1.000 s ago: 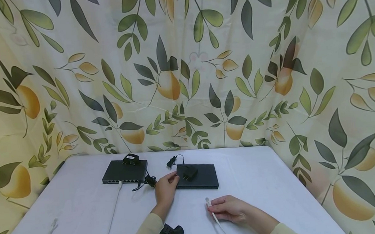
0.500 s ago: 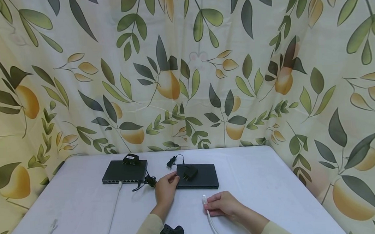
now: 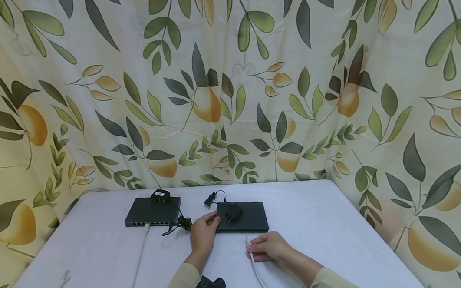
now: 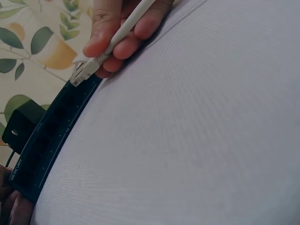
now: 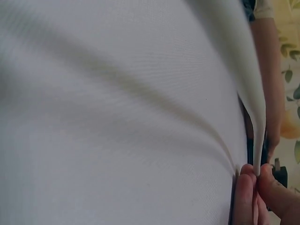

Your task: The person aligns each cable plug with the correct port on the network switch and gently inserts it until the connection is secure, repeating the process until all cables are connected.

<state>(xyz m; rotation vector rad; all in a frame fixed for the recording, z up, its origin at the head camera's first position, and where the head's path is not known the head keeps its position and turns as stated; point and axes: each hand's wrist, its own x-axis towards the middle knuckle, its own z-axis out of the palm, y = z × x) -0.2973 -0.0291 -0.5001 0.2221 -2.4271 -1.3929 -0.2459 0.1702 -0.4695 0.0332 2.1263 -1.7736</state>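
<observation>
My left hand (image 3: 203, 234) grips the left end of a black network switch (image 3: 254, 216), fingers and thumb at its edge. In the left wrist view, the switch (image 4: 56, 136) shows its row of ports and the word MERCURY. Just in front of it, my right hand (image 3: 271, 246) pinches a white Ethernet cable close to its clear plug (image 3: 248, 239). The plug (image 4: 84, 72) points at the port side and overlaps the switch in the left wrist view. From the fingers the cable (image 5: 251, 84) runs back toward the right wrist camera. A black power adapter (image 3: 233, 212) lies on the switch.
Left of my hand stands a second black switch (image 3: 144, 211) with an adapter (image 3: 160, 194) on top and a white cable (image 3: 139, 262) plugged into its front. Bundled black cord (image 3: 184, 222) lies between the switches. Another cable end (image 3: 65, 276) lies at the front left.
My right hand has moved left and forward with the Ethernet cable, bringing the plug closer to the front of the right switch. My left hand stays at the switch's edge.
</observation>
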